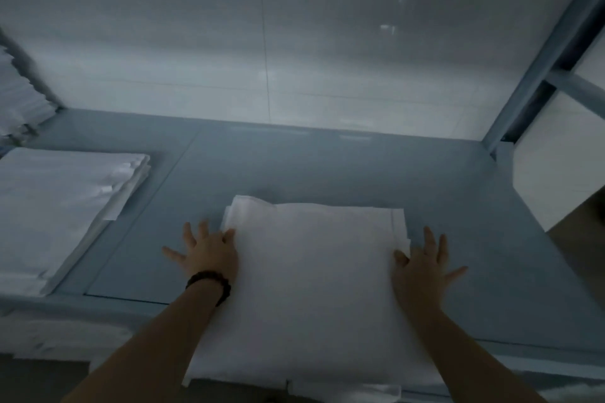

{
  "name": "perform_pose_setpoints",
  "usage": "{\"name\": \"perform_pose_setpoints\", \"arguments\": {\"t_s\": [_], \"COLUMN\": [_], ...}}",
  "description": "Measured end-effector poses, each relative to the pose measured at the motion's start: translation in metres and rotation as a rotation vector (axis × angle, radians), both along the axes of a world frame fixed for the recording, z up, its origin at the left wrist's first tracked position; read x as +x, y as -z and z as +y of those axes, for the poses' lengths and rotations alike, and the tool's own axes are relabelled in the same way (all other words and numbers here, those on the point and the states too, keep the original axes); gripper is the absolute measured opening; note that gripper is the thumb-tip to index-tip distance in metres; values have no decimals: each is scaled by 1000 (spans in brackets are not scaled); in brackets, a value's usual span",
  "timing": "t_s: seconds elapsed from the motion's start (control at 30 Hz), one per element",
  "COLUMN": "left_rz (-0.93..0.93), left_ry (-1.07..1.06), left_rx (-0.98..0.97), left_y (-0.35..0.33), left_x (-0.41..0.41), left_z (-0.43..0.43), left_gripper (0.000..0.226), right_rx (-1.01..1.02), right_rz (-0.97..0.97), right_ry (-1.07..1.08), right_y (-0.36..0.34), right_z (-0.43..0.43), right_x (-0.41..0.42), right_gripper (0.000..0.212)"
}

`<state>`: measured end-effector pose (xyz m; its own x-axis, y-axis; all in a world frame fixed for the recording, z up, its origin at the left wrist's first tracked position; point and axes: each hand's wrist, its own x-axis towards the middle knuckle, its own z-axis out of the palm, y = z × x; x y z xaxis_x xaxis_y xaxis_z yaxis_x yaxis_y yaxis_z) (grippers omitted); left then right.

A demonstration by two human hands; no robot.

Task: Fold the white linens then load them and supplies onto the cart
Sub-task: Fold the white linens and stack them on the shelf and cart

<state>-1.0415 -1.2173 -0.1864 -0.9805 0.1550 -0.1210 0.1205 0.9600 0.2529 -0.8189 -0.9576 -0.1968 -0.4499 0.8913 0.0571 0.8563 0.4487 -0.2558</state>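
Observation:
A stack of folded white linens [314,278] lies on a blue-grey metal shelf [327,167], its near end hanging over the front edge. My left hand [206,253], with a dark bead bracelet on the wrist, has spread straight fingers and touches the stack's left side. My right hand [422,267] lies flat with spread fingers against the stack's right side. Neither hand grips anything.
A second stack of folded white linens [55,206] sits at the shelf's left. More piled linens [19,101] show at the far left. A blue metal upright [537,69] frames the right side, with a white tiled wall [262,42] behind. White cloth [49,337] lies on a lower level.

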Motion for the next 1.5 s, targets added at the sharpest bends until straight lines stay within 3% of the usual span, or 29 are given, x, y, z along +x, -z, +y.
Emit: {"name": "perform_pose_setpoints", "arguments": {"t_s": [0.2,0.3,0.4,0.5,0.57,1.0,1.17,1.3,1.5], "left_rz": [260,225,115,46,35,-59,-90,-199,-121], "left_ry": [240,528,687,641,577,296,315,384,522], "left_rx": [-56,-152,-125,-177,-209,-202,-207,-175,-161], "left_y": [-19,-17,-4,11,16,11,4,-23,-41], "left_x": [21,51,76,81,81,11,-13,-32,35], "left_z": [14,37,58,63,64,66,77,78,40], "left_gripper": [52,56,56,56,56,79,79,67,55], "right_rx": [267,392,308,72,52,-23,-70,-248,-130], "right_rz": [195,203,171,-20,-128,-221,-228,-298,-136], "right_ry": [-167,-424,-640,-703,-721,-443,-425,-439,-458], "right_y": [-21,-30,-24,-7,5,2,-2,-21,-32], "right_z": [-21,-54,-85,-93,-90,-29,-23,-11,-79], "right_x": [-10,-33,-54,-65,-69,-78,-99,-113,-81], "right_gripper": [49,46,37,47,52,66,65,62,53]}}
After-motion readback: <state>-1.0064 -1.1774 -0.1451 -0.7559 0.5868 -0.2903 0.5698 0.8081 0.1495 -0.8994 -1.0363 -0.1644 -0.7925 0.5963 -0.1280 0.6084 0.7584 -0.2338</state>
